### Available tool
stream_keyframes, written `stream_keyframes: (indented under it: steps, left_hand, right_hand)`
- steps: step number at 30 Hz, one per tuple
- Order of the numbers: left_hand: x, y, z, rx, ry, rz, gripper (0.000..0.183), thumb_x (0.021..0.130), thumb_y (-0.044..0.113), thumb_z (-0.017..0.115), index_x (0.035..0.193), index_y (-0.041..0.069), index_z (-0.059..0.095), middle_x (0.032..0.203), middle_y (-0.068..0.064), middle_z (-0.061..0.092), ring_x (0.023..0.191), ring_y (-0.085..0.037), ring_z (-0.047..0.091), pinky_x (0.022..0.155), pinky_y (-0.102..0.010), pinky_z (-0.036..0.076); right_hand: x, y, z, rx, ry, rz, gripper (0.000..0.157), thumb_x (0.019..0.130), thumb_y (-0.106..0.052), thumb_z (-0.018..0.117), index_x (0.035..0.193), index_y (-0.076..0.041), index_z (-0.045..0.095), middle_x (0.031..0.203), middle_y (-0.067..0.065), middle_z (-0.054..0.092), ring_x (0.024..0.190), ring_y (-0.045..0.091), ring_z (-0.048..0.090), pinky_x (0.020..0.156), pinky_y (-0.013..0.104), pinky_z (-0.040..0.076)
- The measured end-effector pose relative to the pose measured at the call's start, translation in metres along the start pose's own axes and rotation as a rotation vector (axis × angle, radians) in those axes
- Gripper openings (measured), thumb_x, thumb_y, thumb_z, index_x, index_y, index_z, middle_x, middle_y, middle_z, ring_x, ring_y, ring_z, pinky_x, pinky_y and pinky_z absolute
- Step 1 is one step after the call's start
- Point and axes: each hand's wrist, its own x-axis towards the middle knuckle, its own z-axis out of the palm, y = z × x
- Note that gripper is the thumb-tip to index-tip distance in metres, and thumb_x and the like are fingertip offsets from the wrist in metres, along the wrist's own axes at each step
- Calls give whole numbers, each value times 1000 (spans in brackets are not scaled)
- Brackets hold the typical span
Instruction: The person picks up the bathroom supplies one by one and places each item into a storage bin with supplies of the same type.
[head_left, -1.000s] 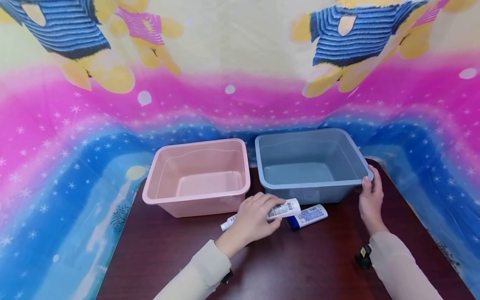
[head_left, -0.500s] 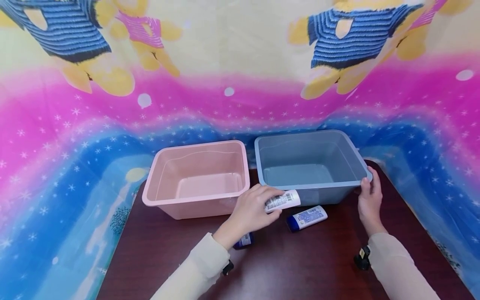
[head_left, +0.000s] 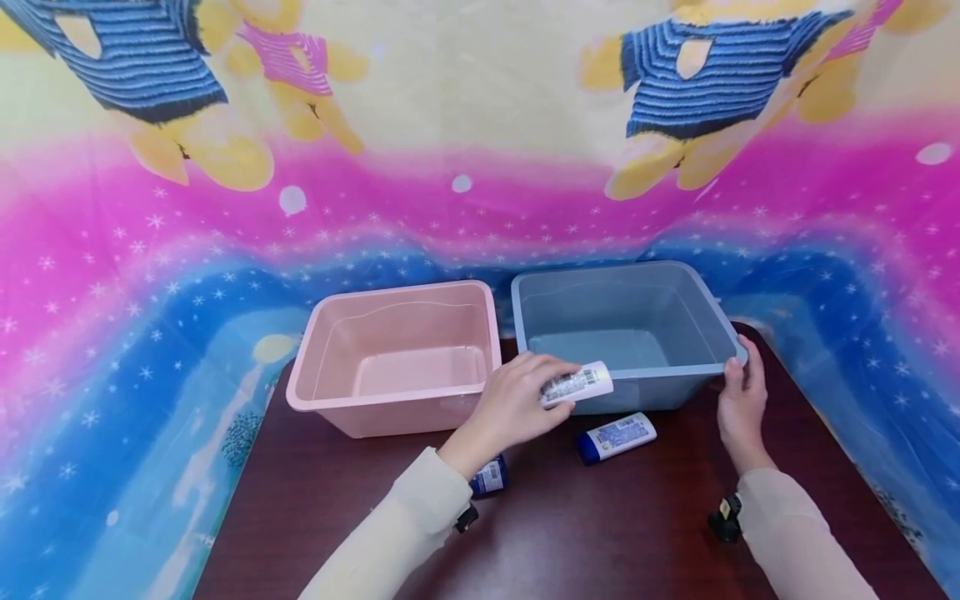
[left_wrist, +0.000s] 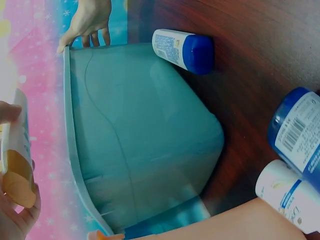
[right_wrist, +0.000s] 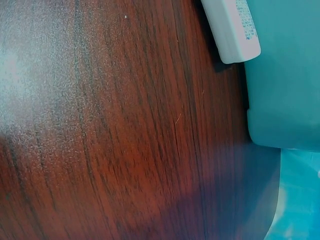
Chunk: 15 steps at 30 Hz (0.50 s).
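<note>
My left hand [head_left: 517,400] grips a white bottle [head_left: 581,384] with a printed label and barcode, raised close in front of the blue-grey basin [head_left: 637,371]. In the left wrist view a gold cap [left_wrist: 19,180] shows on this bottle. At the basin's front right corner, my right hand [head_left: 744,408] holds the rim between thumb and fingers. On the table below the basin lies a white bottle with a blue cap [head_left: 617,437]. Another bottle, dark blue [head_left: 490,476], is partly hidden by my left forearm.
A pink basin [head_left: 393,402] stands left of the blue-grey one on the dark wooden table [head_left: 585,533]. Beside the dark blue bottle, the left wrist view shows another white bottle [left_wrist: 287,192]. A patterned cloth [head_left: 465,217] hangs behind and around the table.
My left hand has raised the white bottle from low over the table toward the blue-grey basin's front rim. The dark blue bottle has come into view beside my forearm. My right hand stays put.
</note>
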Motion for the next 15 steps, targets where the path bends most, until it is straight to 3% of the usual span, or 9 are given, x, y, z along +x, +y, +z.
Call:
stream_keyframes:
  steps: [11, 15]
  left_hand:
    - [10, -1, 9, -32, 20, -29, 44, 79, 39, 70, 121, 31, 60, 114, 13, 59, 92, -2, 49, 69, -15, 41]
    - [12, -1, 11, -37, 5, -39, 44, 80, 39, 69, 122, 31, 60, 115, 13, 59, 94, -2, 49, 69, -15, 42]
  right_hand:
    - [0, -1, -2, -19, -3, 2, 42, 98, -26, 45, 140, -31, 39, 122, 4, 45, 97, 9, 45, 72, 13, 41]
    - [0, -2, -4, 25, -13, 3, 43, 98, -23, 47, 140, -26, 40, 120, 4, 46, 96, 10, 46, 71, 12, 42]
